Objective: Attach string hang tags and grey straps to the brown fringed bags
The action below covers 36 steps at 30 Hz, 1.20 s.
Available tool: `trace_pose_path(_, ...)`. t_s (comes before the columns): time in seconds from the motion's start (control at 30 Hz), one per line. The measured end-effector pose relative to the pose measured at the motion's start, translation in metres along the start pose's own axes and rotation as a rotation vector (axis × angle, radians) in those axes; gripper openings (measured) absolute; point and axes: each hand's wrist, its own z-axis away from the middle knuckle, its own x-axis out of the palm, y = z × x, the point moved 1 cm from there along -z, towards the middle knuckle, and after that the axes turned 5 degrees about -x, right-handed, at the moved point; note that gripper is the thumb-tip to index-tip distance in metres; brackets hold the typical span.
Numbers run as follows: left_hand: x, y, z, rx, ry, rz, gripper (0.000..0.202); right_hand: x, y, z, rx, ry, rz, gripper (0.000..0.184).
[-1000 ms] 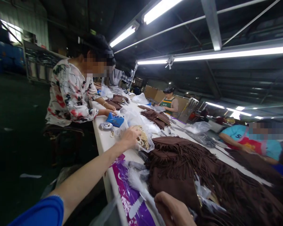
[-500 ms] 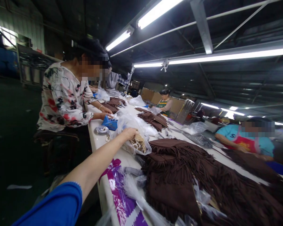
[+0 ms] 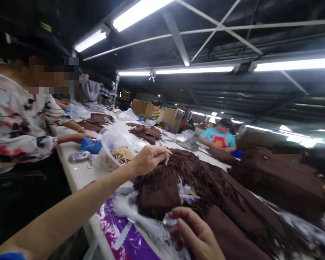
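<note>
My left hand is raised over the brown fringed scarves, its fingertips closed on a bit of cream string. Whether a tag hangs from the string is hidden. Behind that wrist stands a clear plastic bag holding a tangle of tan pieces with cream strings. My right hand is low in front, fingers apart and slightly curled, beside crumpled clear plastic and the nearest scarf. I see nothing held in it.
At left, a co-worker in a flowered blouse handles a blue packet. A coiled clear item lies near the white table's edge. Purple printed plastic covers the near side. Other workers stand across the table; brown cloth is lifted at right.
My left hand has come out of the plastic bag and moved right, with string in its fingers. My right hand has entered from below. The view has turned right.
</note>
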Motion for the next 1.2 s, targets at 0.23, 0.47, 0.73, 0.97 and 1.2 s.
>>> trace_pose_path(0.23,0.089,0.068,0.044,0.172,-0.124,0.063,0.027,0.008,-0.025,0.040,0.038,0.109,-0.765,0.057)
trace_pose_path(0.47,0.150,0.098,0.120,0.630,-0.014,-0.321,0.031,-0.026,0.008,0.098,0.077,0.392,-0.820,0.029)
trace_pose_path(0.73,0.160,0.103,0.154,0.615,-0.016,-0.402,0.032,-0.034,0.027,0.133,0.189,0.480,-0.800,0.035)
trace_pose_path(0.97,0.179,0.106,0.166,0.605,-0.106,-0.419,0.032,-0.034,0.034,0.142,0.174,0.626,-0.712,0.047)
trace_pose_path(1.2,0.199,0.108,0.166,0.642,-0.179,-0.409,0.034,-0.049,0.028,0.159,0.117,0.675,-0.763,0.042)
